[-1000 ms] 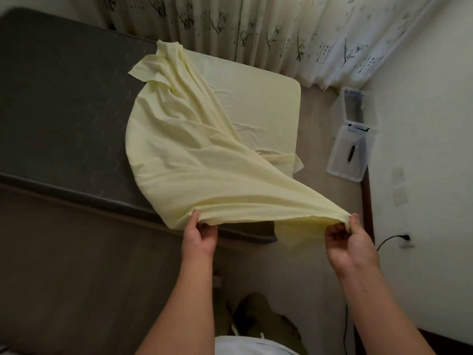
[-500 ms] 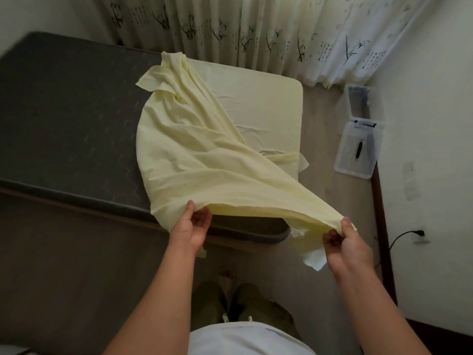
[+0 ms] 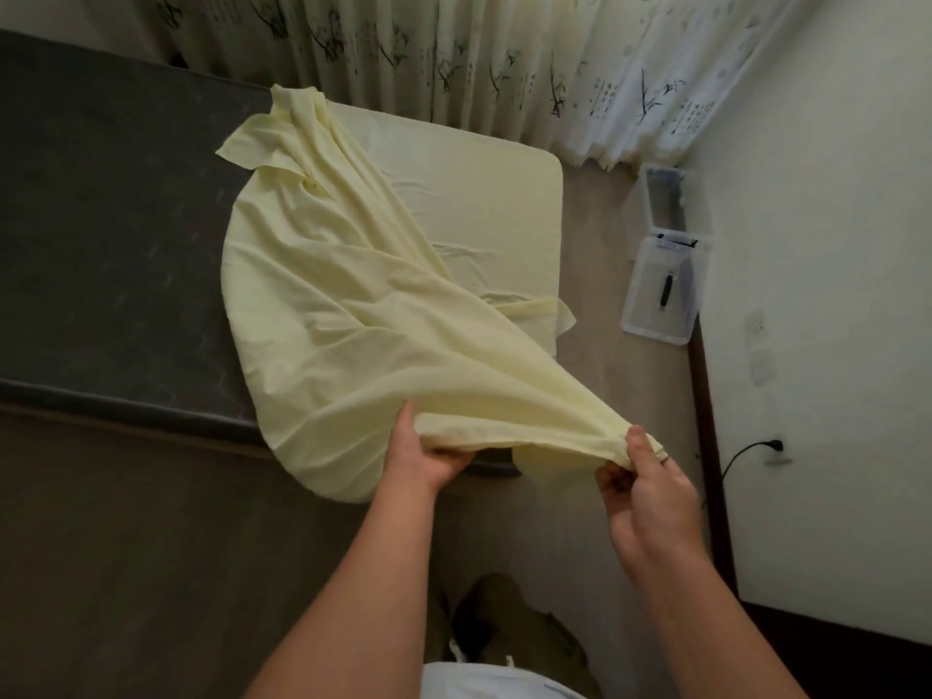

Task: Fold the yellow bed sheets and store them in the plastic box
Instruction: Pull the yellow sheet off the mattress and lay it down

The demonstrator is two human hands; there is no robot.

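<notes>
A pale yellow bed sheet (image 3: 333, 305) lies half pulled off the dark grey mattress (image 3: 101, 204), bunched in a long diagonal drape. Its far part still covers the mattress's right end (image 3: 479, 194). My left hand (image 3: 421, 446) grips the sheet's near edge from below, just past the mattress's front side. My right hand (image 3: 640, 476) pinches the same edge further right, over the floor. The clear plastic box (image 3: 663, 290) stands open on the floor by the right wall, its lid (image 3: 660, 199) propped behind it. A small dark object lies inside the box.
Patterned white curtains (image 3: 504, 53) hang behind the bed. A strip of floor (image 3: 595, 305) runs between bed and right wall. A wall socket with a black cable (image 3: 771, 446) sits low on that wall. My feet show at the bottom.
My hands have moved closer together along the sheet's near edge. More of the sheet now hangs over the mattress's front side, and the head view has shifted slightly.
</notes>
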